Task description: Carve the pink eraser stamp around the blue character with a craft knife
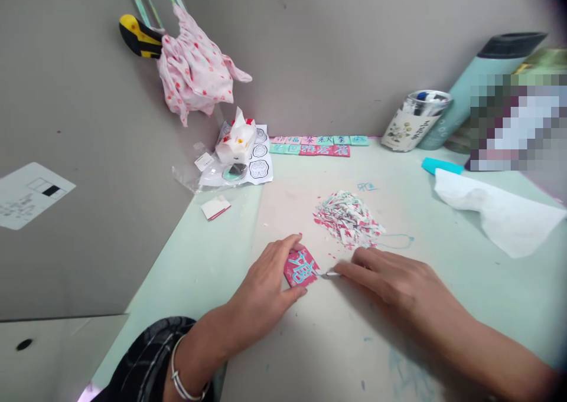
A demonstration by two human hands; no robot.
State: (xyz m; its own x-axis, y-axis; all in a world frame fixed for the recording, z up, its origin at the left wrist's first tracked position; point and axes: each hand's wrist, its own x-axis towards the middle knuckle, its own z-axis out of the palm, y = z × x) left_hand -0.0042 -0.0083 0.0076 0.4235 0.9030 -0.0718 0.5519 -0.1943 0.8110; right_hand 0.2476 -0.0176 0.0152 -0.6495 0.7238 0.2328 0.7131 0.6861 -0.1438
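Note:
A small red square carving block (pixel 301 267) with a light-blue outlined character lies on the board, one corner toward my right hand. My left hand (pixel 268 281) is closed around its left side, fingers at the far edge and thumb at the near edge. In my right hand (pixel 385 278) is a thin carving tool (pixel 331 274), whose metal tip reaches the block's right corner. Most of its handle is hidden under my fingers. Just beyond both hands sits a heap of white, red and green shavings (pixel 348 218).
Two rows of pink, green and red character blocks (pixel 316 146) line the back wall. Left of them are a tissue pack (pixel 237 142) and printed sheets. A pen cup (pixel 416 120), teal bottle (pixel 476 83) and white tissue (pixel 500 210) occupy the right. A pink cloth bag (pixel 197 65) hangs upper left.

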